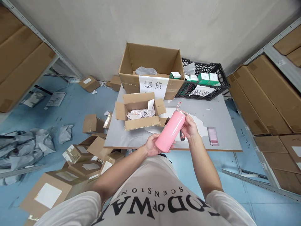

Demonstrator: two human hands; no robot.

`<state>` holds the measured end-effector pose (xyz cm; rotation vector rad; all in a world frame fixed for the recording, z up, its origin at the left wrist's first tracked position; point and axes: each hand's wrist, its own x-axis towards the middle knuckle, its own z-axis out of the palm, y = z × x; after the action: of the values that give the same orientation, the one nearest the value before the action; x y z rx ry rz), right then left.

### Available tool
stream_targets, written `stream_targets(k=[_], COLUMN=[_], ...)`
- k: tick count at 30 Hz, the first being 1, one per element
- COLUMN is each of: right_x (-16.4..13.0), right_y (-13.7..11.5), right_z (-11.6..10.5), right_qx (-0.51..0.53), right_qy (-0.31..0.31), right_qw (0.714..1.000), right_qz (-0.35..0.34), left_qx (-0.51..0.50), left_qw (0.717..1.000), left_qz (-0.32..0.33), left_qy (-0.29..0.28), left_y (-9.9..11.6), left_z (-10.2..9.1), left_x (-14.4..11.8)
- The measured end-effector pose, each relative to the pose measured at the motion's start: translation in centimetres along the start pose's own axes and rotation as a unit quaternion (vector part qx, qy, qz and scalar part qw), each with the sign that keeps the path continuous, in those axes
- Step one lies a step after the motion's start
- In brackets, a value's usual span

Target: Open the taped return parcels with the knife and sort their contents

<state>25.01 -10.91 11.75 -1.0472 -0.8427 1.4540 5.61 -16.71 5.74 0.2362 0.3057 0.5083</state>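
1. Pink and smooth, the bottle [170,131] is held tilted in the air over the near edge of the table [221,122], its capped end pointing far and right, its base toward the person.
2. The left hand [151,145] cups the base from below, its fingers clenched around the lower body. The right hand [190,126] grasps the upper part just under the cap, with its fingers wrapped behind the bottle.
3. A thin pink loop [179,105] stands up from the metal-rimmed cap [181,111].
4. Handling, as a judgement: the body looks rigid and glossy, so it is likely slippery under bare skin and heavier than its size suggests if it is insulated steel. A grasp around the middle of the body, or one hand under the base and one at the neck as here, seems the surest; the loop alone looks too slight for carrying.
5. On the table just beyond lies a small open carton [138,114] with crumpled paper inside. Farther off stand a large cardboard box [150,70] with a paper label and a black crate [207,81] of green-and-white boxes.
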Motion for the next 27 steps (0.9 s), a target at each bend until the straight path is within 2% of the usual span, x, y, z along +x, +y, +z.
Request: stream_targets(k=[2, 4, 7, 11, 17, 20, 22, 25, 27], right_x=[0.2, 0.4, 0.6, 0.6, 0.2, 0.2, 0.3, 0.3, 0.2], right_y=[-0.2, -0.5, -0.8, -0.4, -0.1, -1.0, -1.8, -3.0, -3.6], right_z=[-0.2, -0.4, -0.5, -0.2, -0.5, -1.4, -2.3, -3.7, -4.2], right_qx=[-0.005, -0.023, -0.06, -0.082, -0.096, -0.121, -0.144, -0.182, -0.201], right_qy=[0.023, 0.037, 0.048, 0.056, 0.058, 0.07, 0.092, 0.128, 0.145], right_qw=[1.0, 0.999, 0.997, 0.994, 0.993, 0.99, 0.984, 0.964, 0.947], right_qz=[-0.006, 0.006, 0.032, 0.046, 0.039, 0.005, -0.047, -0.146, -0.204], left_qx=[0.037, 0.098, 0.225, 0.341, 0.353, 0.37, 0.436, 0.57, 0.624], left_qw=[0.998, 0.987, 0.952, 0.904, 0.898, 0.893, 0.86, 0.772, 0.727], left_qz=[0.033, 0.097, 0.172, 0.195, 0.206, 0.21, 0.219, 0.236, 0.249], left_qy=[0.046, 0.085, 0.113, 0.17, 0.163, 0.15, 0.151, 0.154, 0.138], left_y=[0.1, 0.5, 1.0, 1.2, 0.3, 0.0, -0.1, -0.3, -0.5], left_z=[-0.1, -0.2, -0.2, -0.3, -1.4, -1.9, -2.2, -2.7, -3.0], left_x=[0.0, -0.1, -0.2, 0.0, 1.4, 1.7, 1.6, 1.6, 2.0])
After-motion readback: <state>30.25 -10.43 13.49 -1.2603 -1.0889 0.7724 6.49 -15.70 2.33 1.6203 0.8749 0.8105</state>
